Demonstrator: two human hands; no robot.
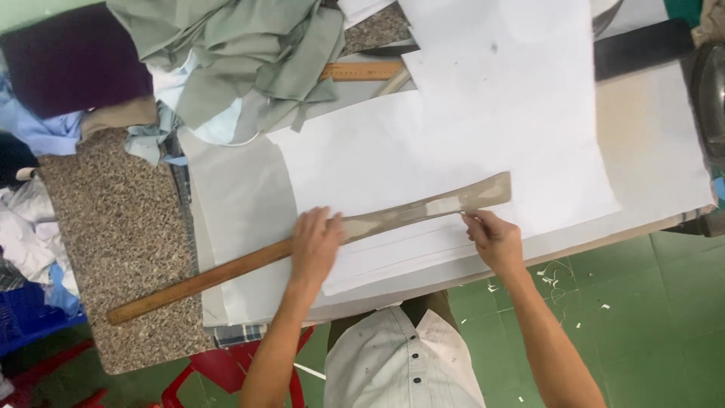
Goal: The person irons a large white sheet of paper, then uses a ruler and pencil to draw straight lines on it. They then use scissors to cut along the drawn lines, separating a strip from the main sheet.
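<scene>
Khaki fabric strip (427, 209) laid flat across white paper sheet (453, 143), over wooden ruler (200, 277). Left hand (316, 245) pressing strip flat, open-palmed; right hand (492, 238) pinching its edge. Aligned, apparently; marking or cutting seemingly not yet done.

The left hand (316, 243) is pressing flat on a long khaki fabric strip (430, 208) lying over white paper (483, 128) near the surface's (649, 151) front edge, while the right hand (495, 238) is pinching the strip; a wooden ruler (200, 279) is lying under the left hand
</scene>
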